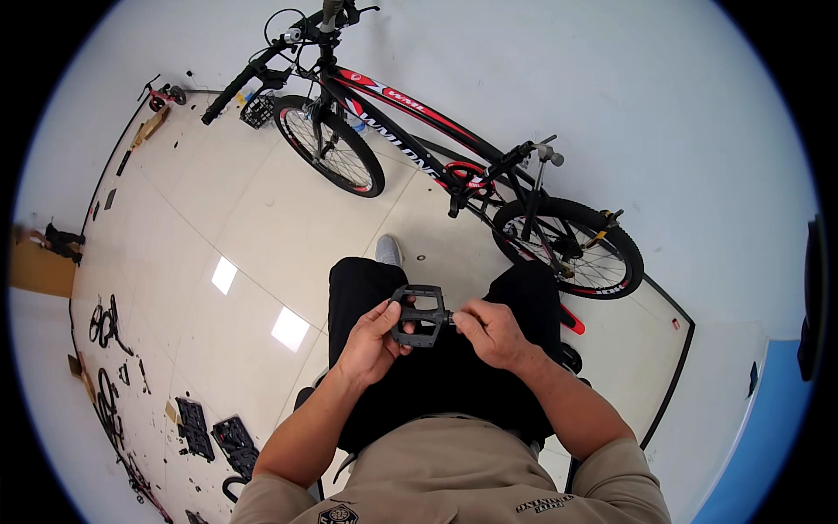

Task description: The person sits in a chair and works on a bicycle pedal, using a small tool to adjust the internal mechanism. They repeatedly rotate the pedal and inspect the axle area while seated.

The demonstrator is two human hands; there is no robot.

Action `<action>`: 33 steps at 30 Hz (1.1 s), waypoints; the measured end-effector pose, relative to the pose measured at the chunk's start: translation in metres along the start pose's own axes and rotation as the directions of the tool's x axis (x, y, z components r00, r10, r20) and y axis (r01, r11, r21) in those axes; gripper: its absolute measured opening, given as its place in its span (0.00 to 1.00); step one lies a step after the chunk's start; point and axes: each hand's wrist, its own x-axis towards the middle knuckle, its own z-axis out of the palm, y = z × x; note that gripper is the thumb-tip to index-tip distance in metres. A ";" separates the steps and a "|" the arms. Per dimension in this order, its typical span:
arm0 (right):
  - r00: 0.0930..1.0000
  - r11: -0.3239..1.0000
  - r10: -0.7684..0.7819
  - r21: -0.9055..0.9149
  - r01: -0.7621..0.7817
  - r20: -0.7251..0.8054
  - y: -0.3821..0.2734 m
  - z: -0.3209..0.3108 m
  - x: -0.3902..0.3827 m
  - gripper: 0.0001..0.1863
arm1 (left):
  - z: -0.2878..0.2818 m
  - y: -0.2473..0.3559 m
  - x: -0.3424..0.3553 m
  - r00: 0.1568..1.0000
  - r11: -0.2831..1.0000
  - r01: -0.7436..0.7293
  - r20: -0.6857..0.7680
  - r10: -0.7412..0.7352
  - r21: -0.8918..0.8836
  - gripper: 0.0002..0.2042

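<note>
Black flat bicycle pedal point(420, 315) was held over the lap, its axle pointing to 3 o'clock. Left hand point(374, 342) gripped the pedal body from 9 o'clock; right hand point(491, 331) pinched the axle end. Bicycle point(454, 166) stood at 12 o'clock.

The person wears a short-sleeved khaki-beige shirt point(454, 467) of plain woven cloth, with a dark round embroidered badge on the left breast and a short line of dark embroidered lettering on the right breast. The sleeves end above the elbows, so both forearms are bare down to the left hand point(374, 339) and the right hand point(496, 332); neither wrist shows a watch, band or glove, and the fingers point(390, 307) show no rings. Below the shirt come plain black trousers point(445, 367), loose over both thighs. Beyond the left knee shows one light grey shoe point(389, 250) with a paler toe.
</note>
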 end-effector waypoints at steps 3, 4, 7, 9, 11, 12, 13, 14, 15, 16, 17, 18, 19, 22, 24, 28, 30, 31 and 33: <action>0.997 0.998 -0.043 0.040 0.045 -0.058 -0.002 0.001 0.003 0.11 | 0.000 0.000 0.002 1.000 1.000 -0.013 0.003 0.013 -0.001 0.14; 0.995 0.996 -0.058 0.059 0.063 -0.075 -0.002 0.005 0.004 0.11 | -0.002 0.000 0.002 1.000 1.000 -0.020 0.007 0.020 -0.001 0.15; 0.999 0.999 -0.035 -0.027 0.035 -0.009 -0.003 0.006 0.006 0.11 | -0.007 0.000 -0.005 0.998 0.999 -0.039 0.042 0.039 -0.010 0.14; 1.000 0.996 0.005 -0.091 -0.002 0.029 0.006 0.009 -0.003 0.13 | -0.014 -0.010 -0.008 0.997 0.998 -0.062 0.040 0.062 0.000 0.10; 0.999 0.999 0.021 -0.036 -0.022 -0.026 0.003 0.009 -0.001 0.15 | -0.019 -0.015 0.001 0.994 0.997 -0.073 0.077 0.073 -0.002 0.08; 0.997 0.998 0.059 -0.016 -0.060 -0.052 0.005 0.008 -0.002 0.15 | -0.024 -0.020 0.006 0.993 0.997 -0.068 0.098 0.065 0.028 0.08; 0.997 0.999 0.033 0.024 -0.031 -0.066 0.021 0.008 -0.005 0.13 | -0.024 -0.022 0.008 0.993 0.997 -0.060 0.105 0.055 0.040 0.09; 0.993 0.996 0.026 0.086 -0.016 -0.114 0.026 0.017 -0.005 0.11 | -0.027 -0.026 0.012 0.991 0.998 -0.038 0.128 0.044 -0.043 0.09; 0.984 0.990 0.036 0.138 -0.012 -0.172 0.028 0.019 -0.004 0.10 | -0.024 -0.026 0.013 0.991 0.996 -0.020 0.132 0.031 -0.088 0.09; 0.987 0.989 0.050 0.145 -0.028 -0.154 0.027 0.016 -0.004 0.09 | -0.023 -0.025 0.017 0.987 0.996 -0.022 0.160 0.037 -0.090 0.09; 0.988 0.987 0.059 0.158 -0.036 -0.142 0.026 0.014 -0.010 0.10 | -0.023 -0.027 0.015 0.982 0.996 -0.027 0.186 0.042 -0.080 0.09; 0.990 0.984 0.079 0.170 -0.059 -0.114 0.024 0.013 -0.010 0.11 | -0.023 -0.027 0.011 0.982 0.996 -0.043 0.178 0.057 -0.080 0.09; 0.993 0.994 0.065 0.098 -0.055 -0.101 0.018 0.010 -0.011 0.12 | -0.022 -0.028 0.007 0.983 0.996 -0.046 0.176 0.059 -0.081 0.09; 0.993 0.997 0.025 -0.063 -0.032 -0.112 0.012 0.003 -0.010 0.16 | -0.020 -0.026 0.008 0.983 0.998 -0.033 0.179 0.043 -0.059 0.09; 0.993 0.997 0.007 -0.074 -0.016 -0.121 0.016 0.002 -0.008 0.17 | -0.020 -0.025 0.008 0.978 0.998 -0.028 0.203 0.038 -0.050 0.09; 0.994 0.994 0.025 -0.101 -0.036 -0.105 0.037 -0.002 -0.010 0.18 | -0.019 -0.025 0.007 0.968 1.000 0.000 0.250 -0.006 0.024 0.09; 0.982 0.990 0.132 -0.025 -0.136 -0.133 0.043 -0.001 -0.009 0.18 | -0.017 -0.024 0.006 0.965 0.999 0.001 0.262 -0.014 0.049 0.09; 0.972 0.982 0.188 0.013 -0.189 -0.142 0.045 0.000 -0.010 0.18 | -0.017 -0.028 0.007 0.962 0.999 -0.008 0.272 -0.006 0.050 0.10; 0.966 0.973 0.229 0.024 -0.228 -0.118 0.049 -0.003 -0.010 0.18 | -0.018 -0.030 0.009 0.958 0.999 -0.001 0.286 -0.009 0.035 0.10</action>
